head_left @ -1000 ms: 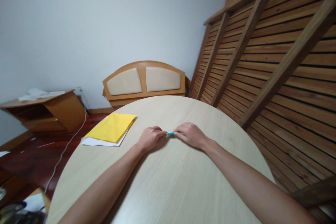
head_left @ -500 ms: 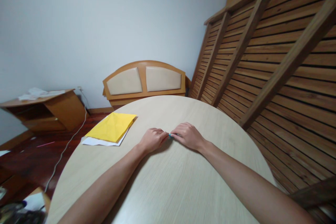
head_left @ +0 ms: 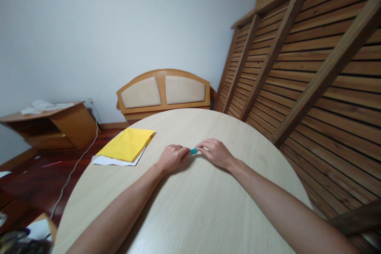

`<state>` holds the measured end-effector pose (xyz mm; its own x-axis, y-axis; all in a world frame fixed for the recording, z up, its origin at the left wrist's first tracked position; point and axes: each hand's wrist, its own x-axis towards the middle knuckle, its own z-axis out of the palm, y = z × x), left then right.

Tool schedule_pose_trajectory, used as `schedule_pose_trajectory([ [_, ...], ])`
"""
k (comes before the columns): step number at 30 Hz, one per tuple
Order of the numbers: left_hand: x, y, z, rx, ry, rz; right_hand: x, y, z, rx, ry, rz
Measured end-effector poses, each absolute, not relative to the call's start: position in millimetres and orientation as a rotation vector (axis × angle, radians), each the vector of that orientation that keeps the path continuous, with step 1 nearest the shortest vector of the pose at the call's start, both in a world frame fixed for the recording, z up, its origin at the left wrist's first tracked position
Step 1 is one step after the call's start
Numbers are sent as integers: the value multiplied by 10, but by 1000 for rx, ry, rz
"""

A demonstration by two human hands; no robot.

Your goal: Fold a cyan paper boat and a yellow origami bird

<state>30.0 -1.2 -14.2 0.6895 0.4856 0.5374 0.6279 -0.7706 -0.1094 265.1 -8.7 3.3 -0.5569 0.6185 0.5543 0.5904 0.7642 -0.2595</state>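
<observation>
Between my two hands, over the middle of the round table (head_left: 193,206), shows a small flat teal piece (head_left: 193,151). The fingertips of my left hand (head_left: 172,158) pinch its left end. On the other side, my right hand (head_left: 214,152) closes thumb and fingers on its right end. Fingers cover both ends, so its full shape and material cannot be made out. To the left on the tabletop, a yellow sheet of paper (head_left: 126,144) with crease lines lies over white paper (head_left: 114,161), apart from both hands.
A wooden headboard with pale panels (head_left: 141,92) stands behind the table. Wooden slats (head_left: 297,59) lean along the right side. At left are a low cabinet (head_left: 71,127) with papers on it and a white cable (head_left: 74,166) trailing across the dark floor.
My hands have drawn slightly apart, the left one moving a little to the left. More of the teal piece now shows between the fingers. The yellow paper has stayed still.
</observation>
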Motion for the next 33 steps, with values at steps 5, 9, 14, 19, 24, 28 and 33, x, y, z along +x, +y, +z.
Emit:
schedule_pose_trajectory([
  [5, 325, -39, -122, -2605, -811, -734, 2610, -107, 34, -819, -2437, -3],
  [9, 339, -47, -121, -2568, -798, -737, 2572, -101, 0, -815, -2387, 12],
  [14, 326, -30, -144, -2571, -802, -792, 2578, -95, -6, -816, -2297, 79],
  [19, 333, -30, -126, -2598, -862, -783, 2582, -98, 4, -805, -2355, 50],
  [24, 326, -39, -99, -2573, -866, -769, 2576, -94, -8, -848, -2319, 160],
  [28, 314, -44, -107, -2551, -850, -828, 2576, -88, -41, -889, -2319, 179],
  [33, 316, -49, -133, -2532, -846, -958, 2575, -76, -54, -920, -2383, 102],
])
